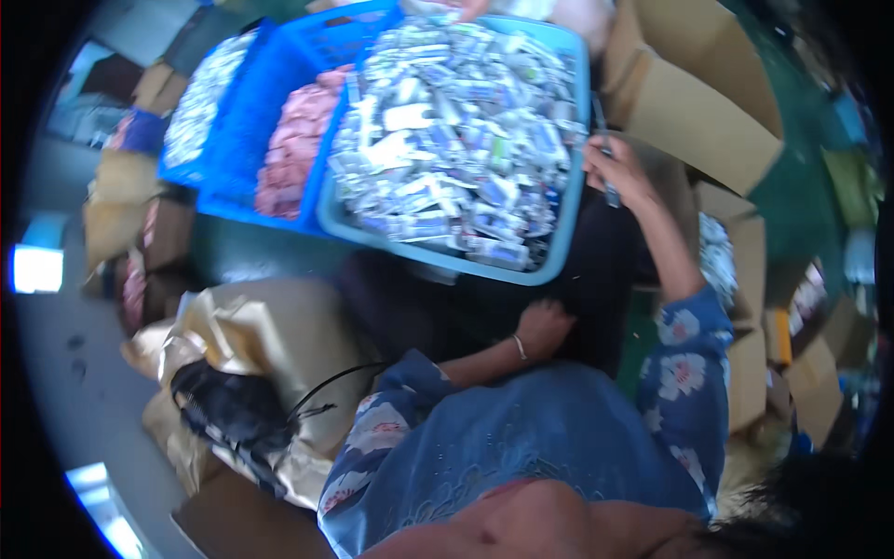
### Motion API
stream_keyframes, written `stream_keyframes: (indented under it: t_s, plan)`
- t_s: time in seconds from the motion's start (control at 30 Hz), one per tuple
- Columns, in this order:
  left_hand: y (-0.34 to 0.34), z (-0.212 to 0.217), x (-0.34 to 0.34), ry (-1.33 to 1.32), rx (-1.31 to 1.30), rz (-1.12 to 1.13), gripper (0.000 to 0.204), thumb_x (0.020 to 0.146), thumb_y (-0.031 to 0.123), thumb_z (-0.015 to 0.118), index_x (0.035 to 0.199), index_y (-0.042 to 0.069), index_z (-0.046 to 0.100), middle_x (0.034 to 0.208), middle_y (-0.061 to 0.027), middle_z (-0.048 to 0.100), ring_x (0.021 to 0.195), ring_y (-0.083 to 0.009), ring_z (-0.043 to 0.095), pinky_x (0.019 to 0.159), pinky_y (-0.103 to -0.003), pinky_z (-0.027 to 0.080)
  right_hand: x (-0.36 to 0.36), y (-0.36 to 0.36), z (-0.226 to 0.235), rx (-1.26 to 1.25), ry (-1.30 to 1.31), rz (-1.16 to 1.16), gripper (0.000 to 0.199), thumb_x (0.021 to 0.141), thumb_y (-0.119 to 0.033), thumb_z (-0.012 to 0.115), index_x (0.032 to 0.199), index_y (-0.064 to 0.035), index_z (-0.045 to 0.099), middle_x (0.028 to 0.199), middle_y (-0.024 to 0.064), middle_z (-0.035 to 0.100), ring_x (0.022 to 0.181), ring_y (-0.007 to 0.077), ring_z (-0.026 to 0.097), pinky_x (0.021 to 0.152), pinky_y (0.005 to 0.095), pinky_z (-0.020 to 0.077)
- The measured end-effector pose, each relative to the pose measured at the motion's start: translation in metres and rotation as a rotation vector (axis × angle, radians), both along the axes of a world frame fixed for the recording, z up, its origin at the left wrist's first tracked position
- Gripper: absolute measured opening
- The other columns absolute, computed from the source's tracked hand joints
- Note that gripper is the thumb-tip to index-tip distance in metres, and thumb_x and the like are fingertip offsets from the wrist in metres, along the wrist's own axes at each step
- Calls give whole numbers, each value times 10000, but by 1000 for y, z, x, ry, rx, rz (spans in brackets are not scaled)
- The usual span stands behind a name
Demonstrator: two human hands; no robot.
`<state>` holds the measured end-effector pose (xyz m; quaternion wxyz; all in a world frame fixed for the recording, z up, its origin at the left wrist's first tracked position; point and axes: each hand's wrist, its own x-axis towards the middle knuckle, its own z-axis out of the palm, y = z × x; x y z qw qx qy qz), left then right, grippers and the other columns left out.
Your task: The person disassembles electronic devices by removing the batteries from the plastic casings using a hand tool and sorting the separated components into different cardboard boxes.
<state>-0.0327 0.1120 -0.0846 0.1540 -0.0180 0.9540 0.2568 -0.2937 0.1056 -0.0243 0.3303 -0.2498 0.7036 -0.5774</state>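
Note:
My right hand [616,170] is closed around a slim grey tool [611,192] with a thin pointed end, beside the right rim of a light blue tub [438,261]. Blur hides the tool's exact kind. Small white, clear and bluish plastic-looking pieces [456,130] heap up in the tub. Over my dark-clad lap, below the tub's near edge, my left hand [545,326] rests with its fingers curled in; whatever might be inside them is hidden. A bracelet circles that wrist.
Left of the tub stands a blue crate [244,177] with pink pieces [296,149]; another holds white pieces [209,98]. Open cardboard boxes [698,121] line the right. Another person's hand [470,7] is at the far rim. A black bag [228,405] lies on gold wrapping [307,326].

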Motion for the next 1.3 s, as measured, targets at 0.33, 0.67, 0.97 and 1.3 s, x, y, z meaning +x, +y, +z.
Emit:
stream_keyframes:
  t_s: [0.33,0.67,0.97,1.3]
  plan:
    - [-70,-82,37,-240,121,94,234,753,286,623,822,68,672,851,-172,644,784,-339,626,703,-440,507,11,-98,-17,113,951,156,268,743,-60,624,1008,-30,597,949,172,580,919,334,571,765,390,461]
    - [-119,22,47,-104,1051,-58,332,925,300,494,1069,14,580,922,-123,632,786,-219,613,721,-332,494,6,-121,-20,257,1085,400,265,747,-69,614,1002,-24,555,1018,174,511,908,350,577,742,441,471]
    - [-179,59,-9,432,1786,778,439,978,371,354,1200,8,463,1036,-73,588,894,-117,586,712,-247,499,100,-69,32,-275,768,393,387,667,64,615,1042,-22,577,1047,114,506,878,269,584,699,331,516]
    - [-153,68,4,628,1328,809,228,931,109,501,1136,11,518,867,37,573,716,-7,474,596,-174,376,147,-29,22,-355,743,357,368,686,101,564,1034,-18,585,1152,123,527,952,293,587,759,335,510]
